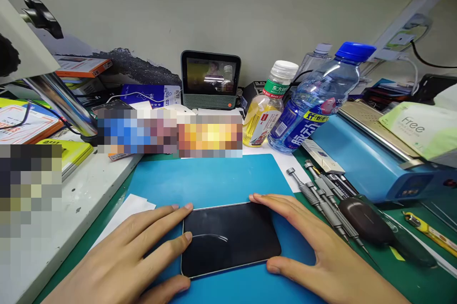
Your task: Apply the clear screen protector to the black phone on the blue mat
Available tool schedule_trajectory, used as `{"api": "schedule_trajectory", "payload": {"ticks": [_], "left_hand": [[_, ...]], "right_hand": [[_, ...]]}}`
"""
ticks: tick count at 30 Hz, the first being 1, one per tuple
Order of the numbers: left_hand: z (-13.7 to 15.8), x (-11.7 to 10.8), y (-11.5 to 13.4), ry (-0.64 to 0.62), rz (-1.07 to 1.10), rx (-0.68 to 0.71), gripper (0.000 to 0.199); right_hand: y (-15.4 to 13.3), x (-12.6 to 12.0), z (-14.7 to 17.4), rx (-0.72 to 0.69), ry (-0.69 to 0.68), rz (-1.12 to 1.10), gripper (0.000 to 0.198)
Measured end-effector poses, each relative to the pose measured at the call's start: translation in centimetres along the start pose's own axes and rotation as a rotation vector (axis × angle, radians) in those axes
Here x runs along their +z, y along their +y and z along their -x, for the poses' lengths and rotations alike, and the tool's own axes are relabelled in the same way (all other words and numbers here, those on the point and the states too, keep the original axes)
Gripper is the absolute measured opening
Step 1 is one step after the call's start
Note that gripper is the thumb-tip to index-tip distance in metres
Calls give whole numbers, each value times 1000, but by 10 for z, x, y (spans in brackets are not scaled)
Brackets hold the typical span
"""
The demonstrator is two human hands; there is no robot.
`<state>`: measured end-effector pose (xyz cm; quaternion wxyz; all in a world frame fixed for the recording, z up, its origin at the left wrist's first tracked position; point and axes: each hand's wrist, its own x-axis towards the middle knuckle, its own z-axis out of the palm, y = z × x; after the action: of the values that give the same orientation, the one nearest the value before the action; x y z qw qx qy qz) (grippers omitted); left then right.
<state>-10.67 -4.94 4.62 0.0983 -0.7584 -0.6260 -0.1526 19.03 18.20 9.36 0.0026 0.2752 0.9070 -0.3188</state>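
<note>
A smartphone [235, 228] with a dark screen lies face up on a blue mat [214, 177], its long side running across my view. A curved streak of light shows on its glass. My left hand [124, 251] holds its left end, fingertips at the upper corner and left edge, thumb at the lower corner. Around the right end is my right hand [321, 247], with fingers at the top edge and thumb at the bottom edge. A folded white paper [121, 216] sits beyond my left hand.
Several screwdrivers [323, 199], a dark rounded tool [367, 220] and a yellow cutter [428, 232] lie right. Behind them stands a blue machine [360, 161]. A water bottle [317, 94], a tea bottle [266, 108] and a smart display [210, 80] stand behind; a metal post [64, 104] rises left.
</note>
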Motion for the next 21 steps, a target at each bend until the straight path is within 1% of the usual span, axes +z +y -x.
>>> {"api": "schedule_trajectory", "payload": {"ticks": [7,13,17,21], "left_hand": [[-1,-1,-1,-4,-20,35,40],[-5,-6,3,-37,-32,10,42],[-10,-12,6,-14,2,-9,43],[-14,-18,8,4,59,-33,38]], "right_hand": [[-9,-2,-1,50,-21,-80,73],[-12,-5,-3,95,-52,-152,73],[-10,-8,-3,91,-80,-180,71],[-8,-10,-1,87,-98,-184,71]]}}
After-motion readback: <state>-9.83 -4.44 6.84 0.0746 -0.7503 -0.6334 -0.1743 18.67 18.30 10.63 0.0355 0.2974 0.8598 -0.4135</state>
